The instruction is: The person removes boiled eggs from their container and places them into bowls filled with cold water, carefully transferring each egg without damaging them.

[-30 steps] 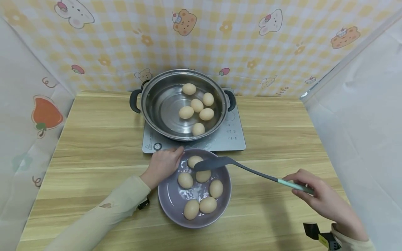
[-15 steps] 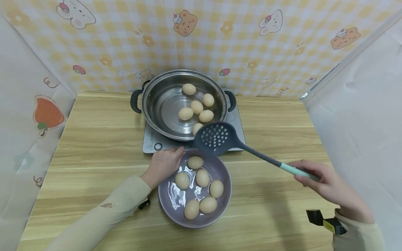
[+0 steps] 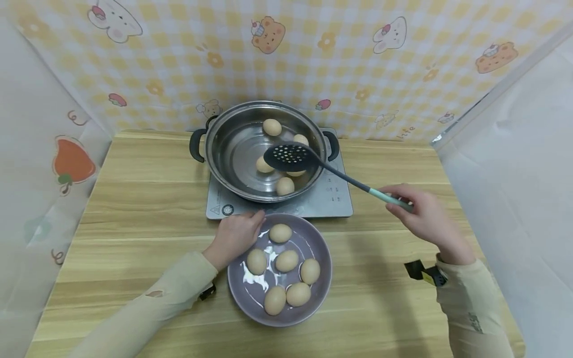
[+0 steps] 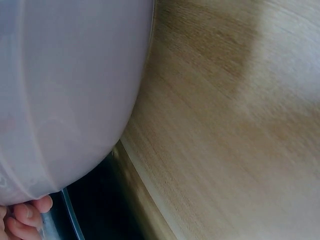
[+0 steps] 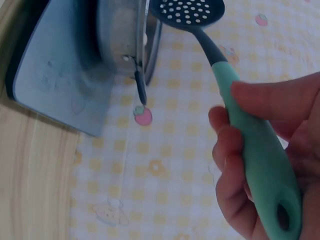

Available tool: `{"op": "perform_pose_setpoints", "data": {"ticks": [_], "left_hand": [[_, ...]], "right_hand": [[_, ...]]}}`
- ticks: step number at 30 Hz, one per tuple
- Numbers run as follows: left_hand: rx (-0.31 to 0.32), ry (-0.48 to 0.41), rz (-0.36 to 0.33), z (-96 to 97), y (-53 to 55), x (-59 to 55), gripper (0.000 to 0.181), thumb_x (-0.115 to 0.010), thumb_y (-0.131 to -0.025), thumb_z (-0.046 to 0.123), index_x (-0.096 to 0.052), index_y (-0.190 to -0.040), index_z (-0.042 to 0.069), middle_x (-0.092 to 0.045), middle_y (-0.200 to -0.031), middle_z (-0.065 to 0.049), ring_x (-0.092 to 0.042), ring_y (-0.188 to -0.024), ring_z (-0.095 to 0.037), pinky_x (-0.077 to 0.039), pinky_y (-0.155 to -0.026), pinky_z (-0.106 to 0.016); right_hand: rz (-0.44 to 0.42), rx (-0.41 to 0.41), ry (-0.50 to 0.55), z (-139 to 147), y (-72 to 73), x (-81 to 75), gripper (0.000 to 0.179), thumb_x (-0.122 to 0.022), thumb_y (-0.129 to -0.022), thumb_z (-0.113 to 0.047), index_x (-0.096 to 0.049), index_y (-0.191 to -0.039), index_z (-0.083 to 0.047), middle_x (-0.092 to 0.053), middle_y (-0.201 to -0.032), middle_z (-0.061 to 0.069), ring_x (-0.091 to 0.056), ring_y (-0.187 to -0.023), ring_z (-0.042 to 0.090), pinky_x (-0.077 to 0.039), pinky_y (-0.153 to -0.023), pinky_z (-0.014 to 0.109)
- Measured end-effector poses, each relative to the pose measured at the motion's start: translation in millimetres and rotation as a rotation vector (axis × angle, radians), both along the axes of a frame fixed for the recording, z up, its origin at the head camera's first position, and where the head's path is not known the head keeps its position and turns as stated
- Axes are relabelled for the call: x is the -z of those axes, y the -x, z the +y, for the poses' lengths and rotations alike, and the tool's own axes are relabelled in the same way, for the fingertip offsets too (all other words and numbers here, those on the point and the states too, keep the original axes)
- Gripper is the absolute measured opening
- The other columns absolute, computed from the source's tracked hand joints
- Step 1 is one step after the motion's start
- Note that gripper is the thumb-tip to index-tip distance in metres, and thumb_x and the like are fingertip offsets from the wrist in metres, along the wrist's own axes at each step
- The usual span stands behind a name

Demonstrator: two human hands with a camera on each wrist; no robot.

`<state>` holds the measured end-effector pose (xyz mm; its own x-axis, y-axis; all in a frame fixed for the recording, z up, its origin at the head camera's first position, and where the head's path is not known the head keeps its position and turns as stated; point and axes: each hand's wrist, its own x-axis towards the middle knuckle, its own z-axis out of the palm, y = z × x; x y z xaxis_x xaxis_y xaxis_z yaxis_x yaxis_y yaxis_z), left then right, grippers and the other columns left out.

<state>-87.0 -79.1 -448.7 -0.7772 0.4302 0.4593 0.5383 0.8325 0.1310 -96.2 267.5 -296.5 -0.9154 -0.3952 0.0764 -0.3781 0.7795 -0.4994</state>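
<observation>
My right hand [image 3: 423, 214] grips the mint-green handle of a dark slotted skimmer [image 3: 290, 156]. Its perforated head is over the steel pot [image 3: 233, 184], overlapping some of the eggs inside. Several brown eggs lie in that pot, one [image 3: 272, 127] at the back and another [image 3: 285, 186] near the front rim. In the right wrist view, thumb and fingers wrap the green handle [image 5: 257, 150]. My left hand [image 3: 237, 233] holds the rim of a purple bowl [image 3: 239, 293], which contains several more eggs [image 3: 286, 260]. The left wrist view shows fingertips at the bowl's edge.
The pot stands on a flat induction cooker [image 3: 313, 206] with black handles out to both sides. Directly in front of the cooker is the bowl, on a wood-grain table [image 3: 147, 209]. A yellow checked cloth [image 3: 179, 64] covers the back wall, and white sheets flank both sides.
The skimmer has swung from over the bowl up and back to over the pot, with my right hand moving forward and left. An egg in the bowl has shifted slightly. My left hand stays at the rim.
</observation>
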Motion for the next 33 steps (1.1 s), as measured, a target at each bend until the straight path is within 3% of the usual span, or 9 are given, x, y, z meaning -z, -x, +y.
{"op": "perform_pose_setpoints", "data": {"ticks": [6,19,25,33], "left_hand": [[0.001,-0.015,0.007,0.2,-0.3,0.3,0.012,-0.059,-0.085,0.02,-0.055,-0.078,0.01,-0.052,-0.052,-0.003,-0.045,-0.036,-0.017,-0.03,-0.032,-0.029],[0.004,-0.006,0.008,-0.1,0.4,0.6,0.013,-0.06,-0.085,0.02,-0.054,-0.078,0.011,-0.053,-0.053,-0.002,-0.046,-0.036,-0.016,-0.029,-0.033,-0.028],[-0.001,0.015,-0.017,0.1,0.1,-1.3,0.012,-0.06,-0.085,0.02,-0.056,-0.08,0.011,-0.054,-0.053,-0.002,-0.045,-0.036,-0.014,-0.029,-0.033,-0.026],[-0.002,0.005,0.01,0.2,0.3,-0.5,0.012,-0.061,-0.085,0.02,-0.055,-0.079,0.011,-0.054,-0.053,-0.002,-0.046,-0.037,-0.016,-0.029,-0.033,-0.027]], "right_hand": [[0.054,0.013,-0.069,-13,11.4,7.1,0.028,-0.064,-0.079,0.002,-0.065,-0.105,-0.008,-0.057,-0.082,0.002,-0.047,-0.062,0.014,-0.038,-0.053,0.027],[0.016,-0.025,-0.134,-18,11.7,3.2,0.025,-0.063,-0.078,0.002,-0.066,-0.101,-0.007,-0.054,-0.074,0.001,-0.04,-0.055,0.012,-0.032,-0.047,0.025],[-0.062,-0.054,-0.143,-19,10.9,0.0,0.024,-0.062,-0.079,0.001,-0.066,-0.102,-0.007,-0.058,-0.074,0.0,-0.044,-0.057,0.012,-0.037,-0.051,0.027],[-0.161,-0.089,-0.106,-22,10.7,0.2,0.026,-0.059,-0.082,0.0,-0.064,-0.107,-0.004,-0.061,-0.082,0.002,-0.048,-0.063,0.013,-0.041,-0.056,0.029]]}}
